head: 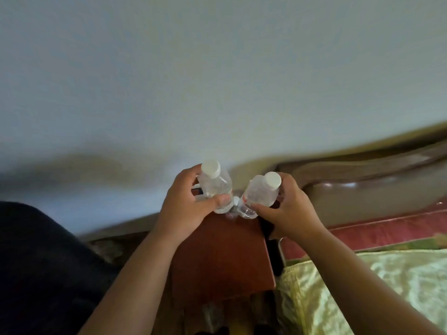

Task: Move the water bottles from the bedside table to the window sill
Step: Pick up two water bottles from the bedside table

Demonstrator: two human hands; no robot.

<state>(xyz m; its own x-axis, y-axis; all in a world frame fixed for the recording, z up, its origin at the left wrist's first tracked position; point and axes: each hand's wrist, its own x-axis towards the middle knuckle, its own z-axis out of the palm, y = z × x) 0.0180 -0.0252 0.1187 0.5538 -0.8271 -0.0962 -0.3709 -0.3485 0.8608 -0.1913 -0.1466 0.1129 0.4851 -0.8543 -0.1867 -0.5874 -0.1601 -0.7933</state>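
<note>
The left hand (186,204) grips a clear water bottle (216,187) with a white cap (211,168), fingers curled behind it and thumb pressed across its lower front. The right hand (287,209) grips a second clear bottle (258,194), also white-capped (272,180), thumb across the front near the base. The hands are apart, one bottle clamped in each, just below the middle of the frame; the bottles lean away from each other at the top, their bases nearly meeting. Both are over the far edge of the reddish-brown wooden surface (222,257); blur hides whether they touch it. Between the bases a third small white cap (235,200) shows. A pale wall (217,81) fills the upper frame. At right lies a bed with a brown padded headboard (362,189) and a green patterned cover (375,281). Dark fabric (43,262) fills the lower left.
</note>
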